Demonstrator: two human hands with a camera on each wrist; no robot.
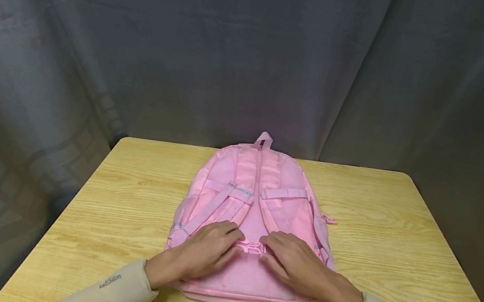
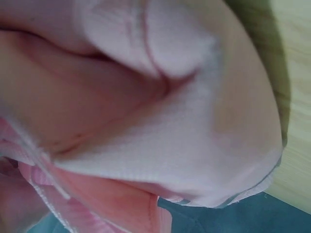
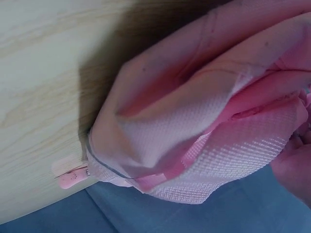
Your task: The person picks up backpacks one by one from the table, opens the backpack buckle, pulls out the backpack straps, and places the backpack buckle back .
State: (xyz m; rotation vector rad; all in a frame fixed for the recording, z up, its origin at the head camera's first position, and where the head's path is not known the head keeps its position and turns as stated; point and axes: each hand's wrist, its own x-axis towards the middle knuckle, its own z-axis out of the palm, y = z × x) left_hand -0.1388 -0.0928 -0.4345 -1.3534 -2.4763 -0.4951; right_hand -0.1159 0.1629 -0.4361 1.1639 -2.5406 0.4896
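Observation:
A pink backpack (image 1: 246, 277) lies on the table with its shoulder straps facing up and its top loop (image 1: 264, 139) pointing away from me. Across its lower middle runs a strap with a pink plastic buckle (image 1: 251, 247), which looks fastened. My left hand (image 1: 211, 248) pinches the strap just left of the buckle, and on the other side my right hand (image 1: 296, 262) pinches it too. Both hands partly cover the strap ends. Close up, the left wrist view is filled by the backpack's side (image 2: 160, 131); mesh fabric (image 3: 228, 165) appears in the right wrist view.
The wooden table (image 1: 132, 197) extends on both sides of the backpack. Dark grey curtains (image 1: 228, 55) hang behind and beside it. A pink zipper pull (image 1: 329, 219) sticks out at the backpack's right side.

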